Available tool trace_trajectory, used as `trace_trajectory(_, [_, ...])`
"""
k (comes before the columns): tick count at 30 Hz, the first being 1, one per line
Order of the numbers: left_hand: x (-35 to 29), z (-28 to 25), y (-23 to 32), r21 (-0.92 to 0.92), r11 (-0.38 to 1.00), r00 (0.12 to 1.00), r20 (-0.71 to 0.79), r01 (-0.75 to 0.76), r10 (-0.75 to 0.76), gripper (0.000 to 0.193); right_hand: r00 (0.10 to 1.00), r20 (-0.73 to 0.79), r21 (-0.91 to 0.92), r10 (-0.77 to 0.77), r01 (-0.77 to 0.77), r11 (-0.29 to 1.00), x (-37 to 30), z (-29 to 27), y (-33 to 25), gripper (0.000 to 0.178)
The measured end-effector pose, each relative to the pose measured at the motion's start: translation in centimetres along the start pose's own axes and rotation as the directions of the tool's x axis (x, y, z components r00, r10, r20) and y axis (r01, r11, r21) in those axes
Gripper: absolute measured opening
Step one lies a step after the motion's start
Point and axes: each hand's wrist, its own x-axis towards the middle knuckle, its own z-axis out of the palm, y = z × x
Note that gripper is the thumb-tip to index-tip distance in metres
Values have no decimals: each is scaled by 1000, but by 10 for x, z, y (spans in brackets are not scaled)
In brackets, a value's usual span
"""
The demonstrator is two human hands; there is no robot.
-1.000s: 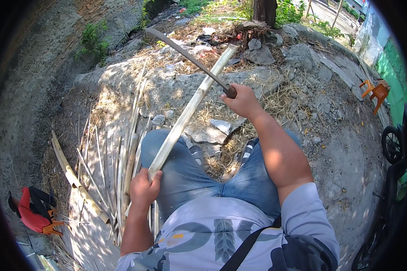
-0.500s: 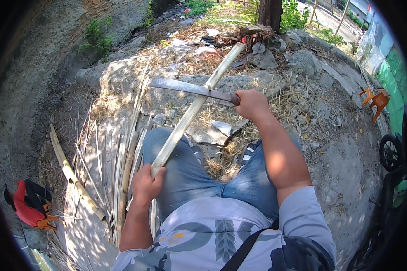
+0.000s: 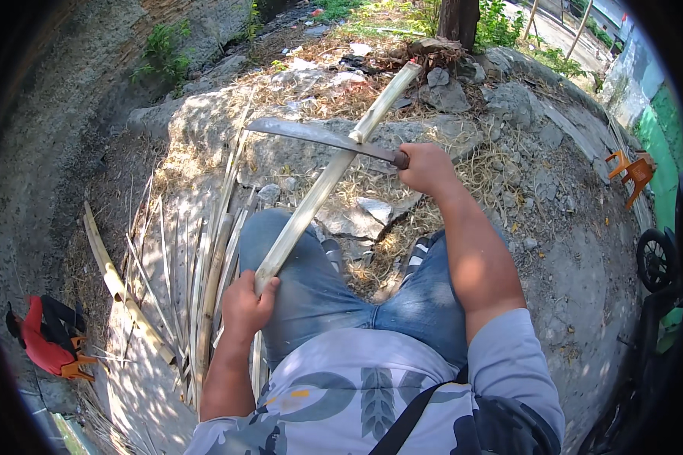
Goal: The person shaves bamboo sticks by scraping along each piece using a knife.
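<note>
A split bamboo strip (image 3: 310, 208), pale on its upper face, slants away from me above my left thigh. My left hand (image 3: 247, 305) is closed round its near end. In my right hand (image 3: 426, 168) is the handle of a machete (image 3: 303, 132), whose long grey blade points left. The blade lies across the strip beyond its middle, at a node, and seems to be in contact with it there. How deep the edge sits in the bamboo I cannot tell.
Several bamboo strips and poles (image 3: 214, 280) lie on the ground to my left, with a longer bamboo piece (image 3: 118, 287) beyond. A person in red (image 3: 42, 341) sits at far left. Broken stones and dry shavings cover the ground ahead. At right are an orange chair (image 3: 631, 176) and a wheel (image 3: 655, 259).
The machete has shifted slightly up along the strip, and its blade tilts more. The strip's far end has moved a little up and right. My left hand keeps its hold.
</note>
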Motion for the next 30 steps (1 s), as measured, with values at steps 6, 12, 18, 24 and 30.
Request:
trace_trajectory(6, [3, -7, 1, 30, 999, 998, 50, 24, -25, 47, 999, 15, -144, 37, -35, 989, -13, -7, -12, 23])
trace_trajectory(12, [4, 1, 0, 40, 999, 999, -6, -35, 35, 46, 958, 126, -140, -257, 274, 952, -15, 4, -27, 18])
trace_trajectory(18, [1, -1, -3, 87, 995, 998, -28, -54, 57, 45, 933, -4, -176, -359, 353, 919, -8, 12, -19, 12])
trace_trajectory(24, [11, 1, 4, 23, 999, 1000, -6, -22, 22, 47, 988, -133, -89, 83, -96, 991, -5, 5, -6, 16])
trace_trajectory(30, [8, -2, 2, 28, 999, 999, -2, -34, 34, 45, 997, 52, -106, 63, -57, 993, -4, -11, -1, 24])
